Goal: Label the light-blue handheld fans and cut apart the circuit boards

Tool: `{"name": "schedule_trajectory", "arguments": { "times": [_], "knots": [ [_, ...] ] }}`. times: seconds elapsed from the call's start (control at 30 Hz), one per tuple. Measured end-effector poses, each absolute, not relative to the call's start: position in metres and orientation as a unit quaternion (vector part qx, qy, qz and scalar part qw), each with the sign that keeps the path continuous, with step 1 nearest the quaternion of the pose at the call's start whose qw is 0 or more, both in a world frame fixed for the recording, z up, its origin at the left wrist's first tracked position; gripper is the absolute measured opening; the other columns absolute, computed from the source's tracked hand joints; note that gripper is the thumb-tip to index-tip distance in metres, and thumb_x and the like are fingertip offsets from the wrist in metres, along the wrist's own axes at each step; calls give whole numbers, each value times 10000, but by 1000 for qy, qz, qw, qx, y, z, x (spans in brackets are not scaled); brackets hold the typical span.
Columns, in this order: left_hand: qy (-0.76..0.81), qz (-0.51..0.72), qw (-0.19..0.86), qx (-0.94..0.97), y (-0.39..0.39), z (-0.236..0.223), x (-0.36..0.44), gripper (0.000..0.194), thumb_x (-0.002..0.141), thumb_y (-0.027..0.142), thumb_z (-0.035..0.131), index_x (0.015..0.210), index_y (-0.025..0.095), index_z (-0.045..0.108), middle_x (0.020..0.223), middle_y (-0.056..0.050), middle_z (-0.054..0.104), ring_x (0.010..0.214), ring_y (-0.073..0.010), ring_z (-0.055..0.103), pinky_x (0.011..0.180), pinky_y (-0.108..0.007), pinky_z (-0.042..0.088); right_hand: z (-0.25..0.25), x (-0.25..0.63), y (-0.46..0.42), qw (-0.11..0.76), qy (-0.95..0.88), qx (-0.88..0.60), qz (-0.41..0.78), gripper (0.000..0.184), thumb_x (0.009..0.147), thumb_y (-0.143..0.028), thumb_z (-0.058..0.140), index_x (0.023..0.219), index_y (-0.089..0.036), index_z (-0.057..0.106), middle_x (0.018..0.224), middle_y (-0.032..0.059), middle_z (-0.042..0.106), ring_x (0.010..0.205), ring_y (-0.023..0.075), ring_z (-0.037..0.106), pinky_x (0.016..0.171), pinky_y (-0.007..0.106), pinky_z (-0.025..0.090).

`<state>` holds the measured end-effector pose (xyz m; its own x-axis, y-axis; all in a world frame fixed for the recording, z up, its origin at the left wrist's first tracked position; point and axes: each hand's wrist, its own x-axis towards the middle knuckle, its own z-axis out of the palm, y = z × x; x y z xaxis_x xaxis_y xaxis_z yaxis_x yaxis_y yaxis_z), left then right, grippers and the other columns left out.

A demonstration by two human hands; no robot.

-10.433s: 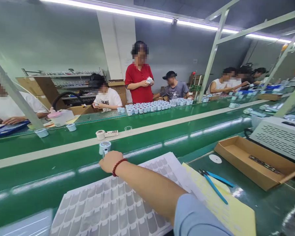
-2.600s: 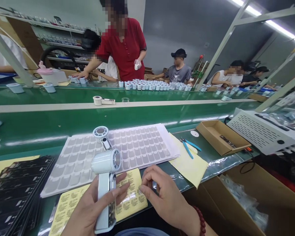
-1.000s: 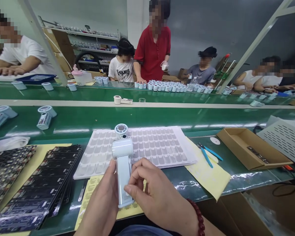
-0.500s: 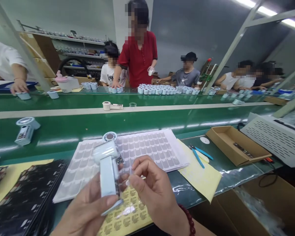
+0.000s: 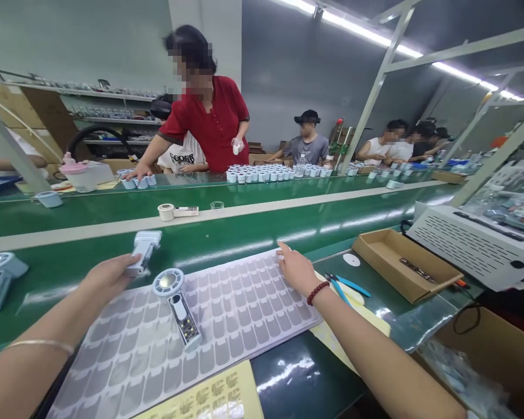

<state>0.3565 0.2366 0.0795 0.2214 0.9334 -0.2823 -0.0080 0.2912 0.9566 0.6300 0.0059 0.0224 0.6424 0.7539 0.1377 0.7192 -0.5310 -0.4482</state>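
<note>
My left hand [image 5: 111, 273], at the end of its outstretched arm, grips a light-blue handheld device [image 5: 144, 250] by its lower end, over the green belt beyond the label sheets. Another light-blue device [image 5: 186, 320] with a round slotted head lies face up on the stack of grey label sheets [image 5: 244, 308], small parts showing in its handle. At the right far corner of that stack is my right hand [image 5: 297, 269], fingers stretched forward over the edge, holding nothing that I can see. Nearest me lies a yellow sticker sheet [image 5: 209, 396].
Blue-handled cutters [image 5: 344, 285] rest on yellow paper to the right, beside an open cardboard tray [image 5: 402, 262] and a perforated metal box [image 5: 475, 244]. Across the green belt [image 5: 244, 227], a person in red [image 5: 209, 122] reaches among several blue cups.
My left hand has carried the device away from me, left and over the belt. My right hand has moved from beside it to the sheets' far corner. The view has shifted.
</note>
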Motion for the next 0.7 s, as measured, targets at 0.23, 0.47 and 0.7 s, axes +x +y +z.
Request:
{"name": "schedule_trajectory", "arguments": {
  "times": [0.23, 0.47, 0.7],
  "knots": [
    [545, 326, 439, 636, 251, 90, 344, 258, 824, 112, 712, 632, 176, 552, 505, 102, 519, 464, -89, 475, 438, -128, 311, 14, 640, 20, 208, -431, -878, 24, 346, 1009, -250, 573, 1348, -180, 558, 1190, 83, 680, 1108, 250, 648, 951, 465, 525],
    [520, 125, 448, 716, 160, 69, 334, 495, 702, 533, 808, 437, 188, 573, 314, -19, 492, 294, -168, 480, 394, -238, 349, 12, 636, 19, 202, -440, -875, 5, 408, 989, -90, 528, 1389, -168, 517, 1242, 95, 649, 1176, 255, 605, 974, 450, 509],
    [523, 153, 534, 646, 136, 60, 349, 417, 691, 379, 845, 460, 179, 561, 398, -86, 581, 329, -150, 535, 348, -195, 384, 14, 631, 21, 203, -428, -880, -7, 328, 1009, -191, 565, 1337, -187, 571, 1211, 83, 677, 1133, 247, 645, 958, 463, 541]
  ]
}}
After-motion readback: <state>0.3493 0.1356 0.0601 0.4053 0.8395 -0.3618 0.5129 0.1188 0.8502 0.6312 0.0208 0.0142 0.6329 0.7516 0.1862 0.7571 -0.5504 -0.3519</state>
